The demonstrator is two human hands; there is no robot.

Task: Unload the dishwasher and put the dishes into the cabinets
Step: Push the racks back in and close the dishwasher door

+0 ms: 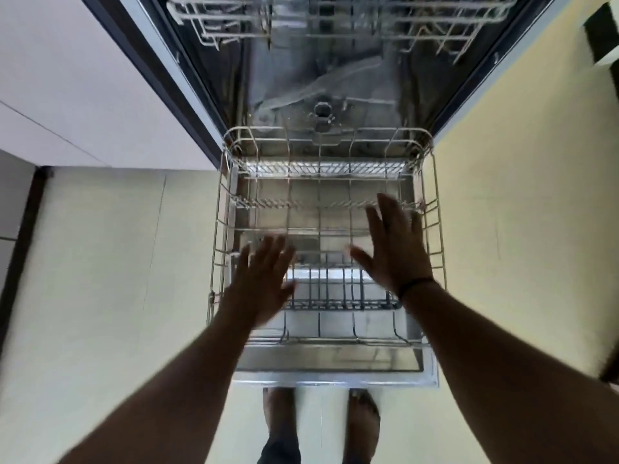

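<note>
The dishwasher stands open in front of me with its door (335, 378) folded down flat. The lower wire rack (435, 209) is pulled out over the door and I see no dishes in it. My left hand (259, 283) hovers above the rack's near left part with fingers spread and straight, holding nothing. My right hand (395, 249) hovers above the rack's right side, fingers also spread, holding nothing. Both hands are motion-blurred. The upper rack (335, 25) shows at the top of the view, and no dishes are visible in it either.
White cabinet fronts (83, 78) rise at the left and a pale yellow surface (536, 162) at the right. Pale floor tiles (100, 296) lie on the left. My bare feet (321, 426) stand just before the door's front edge. The spray arm (321, 85) shows inside the tub.
</note>
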